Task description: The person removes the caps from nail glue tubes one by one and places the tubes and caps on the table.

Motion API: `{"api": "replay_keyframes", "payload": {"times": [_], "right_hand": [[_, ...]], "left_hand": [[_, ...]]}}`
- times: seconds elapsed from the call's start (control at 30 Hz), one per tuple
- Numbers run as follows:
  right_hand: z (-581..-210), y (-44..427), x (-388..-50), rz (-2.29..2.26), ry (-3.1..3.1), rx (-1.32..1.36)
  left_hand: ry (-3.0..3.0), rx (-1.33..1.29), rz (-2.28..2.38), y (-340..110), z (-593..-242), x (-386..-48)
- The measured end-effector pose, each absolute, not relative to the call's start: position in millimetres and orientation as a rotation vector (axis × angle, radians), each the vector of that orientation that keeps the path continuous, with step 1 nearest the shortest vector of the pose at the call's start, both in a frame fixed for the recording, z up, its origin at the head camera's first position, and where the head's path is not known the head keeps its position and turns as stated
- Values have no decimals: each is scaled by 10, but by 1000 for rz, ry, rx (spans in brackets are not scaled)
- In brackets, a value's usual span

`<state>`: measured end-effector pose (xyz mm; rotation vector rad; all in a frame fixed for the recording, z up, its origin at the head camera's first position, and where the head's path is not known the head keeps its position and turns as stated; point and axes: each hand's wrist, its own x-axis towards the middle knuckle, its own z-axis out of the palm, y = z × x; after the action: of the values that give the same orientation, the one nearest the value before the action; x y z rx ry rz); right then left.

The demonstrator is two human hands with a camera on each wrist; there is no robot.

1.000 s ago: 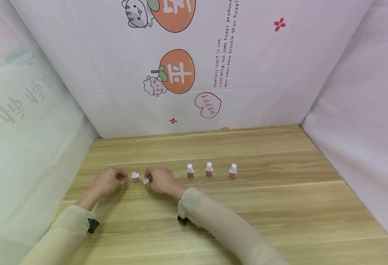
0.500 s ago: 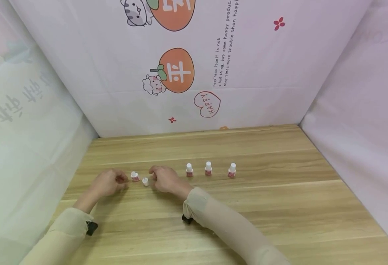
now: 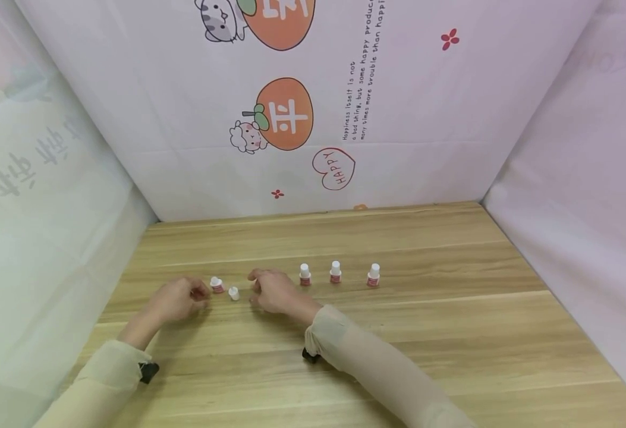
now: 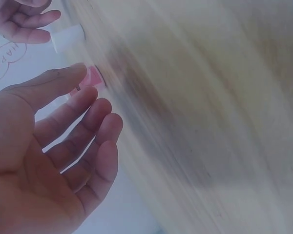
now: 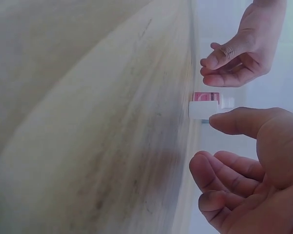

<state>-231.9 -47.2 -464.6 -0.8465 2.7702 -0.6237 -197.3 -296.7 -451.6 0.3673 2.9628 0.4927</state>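
Uncapping of one small bottle point(image 3: 217, 286) seems finished.
Left hand point(image 3: 178, 300), fingers loosely curved, seems to hold nothing; whether it touches the bottle just beside it, I cannot tell. This bottle is white-topped with a pink label point(image 5: 201, 96). Then stands the white cap point(image 3: 234, 293), near the right hand point(image 3: 282, 294), which is relaxed, holding nothing. To its right are three capped bottles point(image 3: 336, 274). Next move probably calls for a light pinch.
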Motion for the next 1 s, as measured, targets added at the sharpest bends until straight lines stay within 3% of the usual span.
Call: {"api": "replay_keyframes", "payload": {"times": [1.0], "right_hand": [[-4533, -176, -2174, -631, 2786, -904]], "left_hand": [[2941, 430, 520, -2629, -4472, -1708]]}}
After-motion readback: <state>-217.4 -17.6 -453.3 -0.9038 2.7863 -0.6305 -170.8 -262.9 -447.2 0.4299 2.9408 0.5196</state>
